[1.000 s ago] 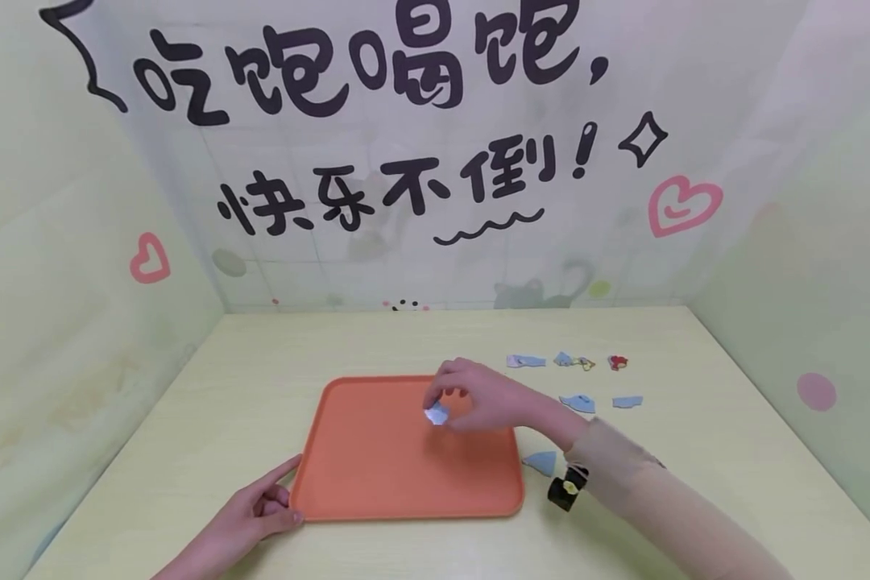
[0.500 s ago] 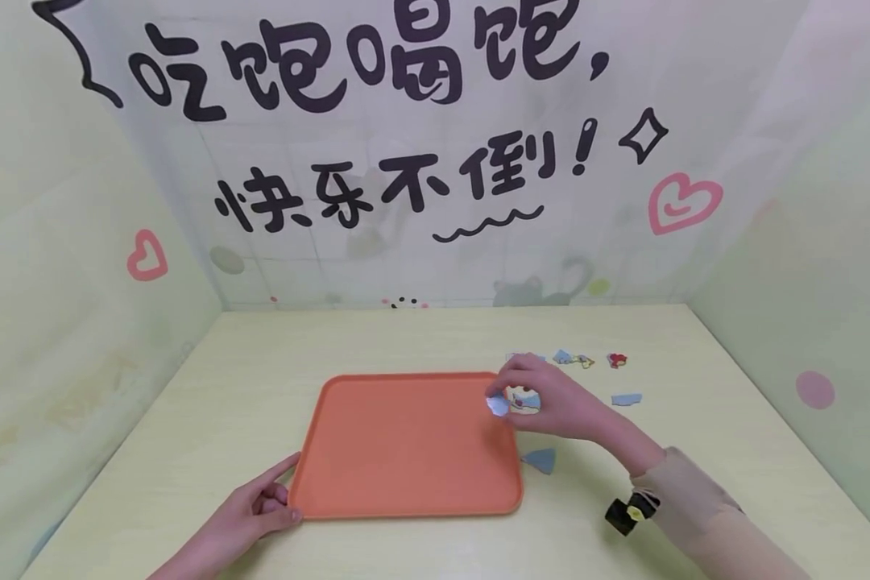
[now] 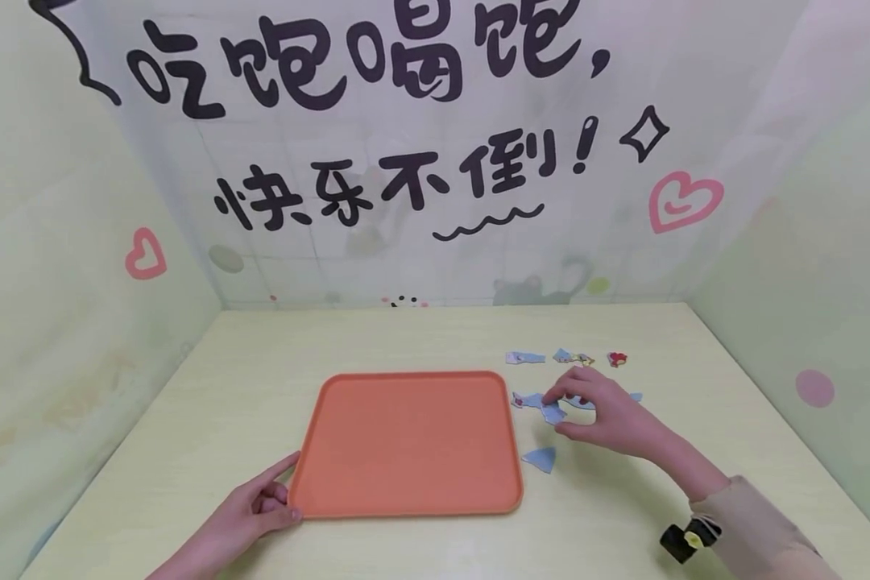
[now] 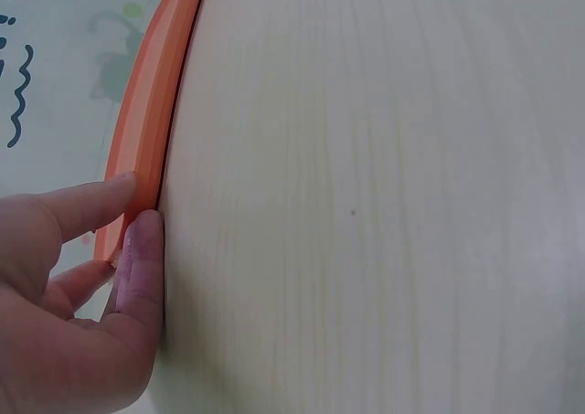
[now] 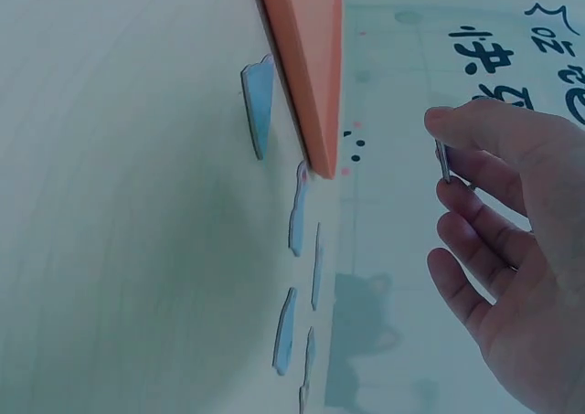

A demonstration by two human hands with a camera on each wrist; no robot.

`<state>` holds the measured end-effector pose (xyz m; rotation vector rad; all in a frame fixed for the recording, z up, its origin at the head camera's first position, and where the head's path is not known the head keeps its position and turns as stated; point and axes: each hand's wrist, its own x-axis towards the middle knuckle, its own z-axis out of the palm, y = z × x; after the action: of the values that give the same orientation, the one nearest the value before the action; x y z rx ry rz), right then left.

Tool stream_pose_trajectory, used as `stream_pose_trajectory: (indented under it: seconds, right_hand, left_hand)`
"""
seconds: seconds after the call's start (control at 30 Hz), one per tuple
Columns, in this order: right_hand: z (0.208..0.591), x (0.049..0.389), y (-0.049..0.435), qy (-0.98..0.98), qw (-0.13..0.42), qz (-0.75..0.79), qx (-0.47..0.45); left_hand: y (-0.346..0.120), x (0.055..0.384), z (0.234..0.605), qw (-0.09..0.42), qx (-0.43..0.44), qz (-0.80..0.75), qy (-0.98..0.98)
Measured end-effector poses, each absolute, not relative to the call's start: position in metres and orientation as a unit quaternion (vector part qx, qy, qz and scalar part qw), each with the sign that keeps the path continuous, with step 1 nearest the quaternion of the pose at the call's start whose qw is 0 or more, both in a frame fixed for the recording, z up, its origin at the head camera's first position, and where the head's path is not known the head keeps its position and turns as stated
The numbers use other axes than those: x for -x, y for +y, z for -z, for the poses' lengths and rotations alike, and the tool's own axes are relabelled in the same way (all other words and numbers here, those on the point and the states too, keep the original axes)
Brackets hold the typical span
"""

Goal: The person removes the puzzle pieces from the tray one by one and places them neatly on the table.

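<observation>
My right hand (image 3: 612,415) pinches a small light blue puzzle piece (image 3: 553,414) between thumb and fingertips, just right of the orange tray (image 3: 406,443). In the right wrist view the piece (image 5: 443,162) is seen edge-on, held above the table. My left hand (image 3: 250,509) grips the tray's near left corner, fingers along its side; the left wrist view has them at the orange rim (image 4: 155,112). Below my right hand lie a blue piece with a red mark (image 3: 525,399) and another blue piece, partly hidden by the fingers.
A triangular blue piece (image 3: 540,459) lies by the tray's right side. Farther back are a long blue piece (image 3: 525,358), a blue and yellow piece (image 3: 574,357) and a red piece (image 3: 618,359). Printed cloth walls (image 3: 406,266) enclose the table's back and sides.
My right hand has moved right with the puzzle piece, from above the tray to above the pieces beside it. My left hand has stayed at the tray corner.
</observation>
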<state>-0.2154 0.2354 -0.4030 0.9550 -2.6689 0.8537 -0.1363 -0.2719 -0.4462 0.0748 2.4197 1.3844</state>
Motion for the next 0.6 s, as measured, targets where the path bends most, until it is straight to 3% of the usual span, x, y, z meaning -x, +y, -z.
stream_pose_trajectory:
  seconds: [0.6]
  right_hand:
    - [0.432, 0.202, 0.267, -0.929, 0.043, -0.257, -0.264]
  left_hand:
    - [-0.271, 0.136, 0.446, 0.169, -0.025, -0.488, 0.856]
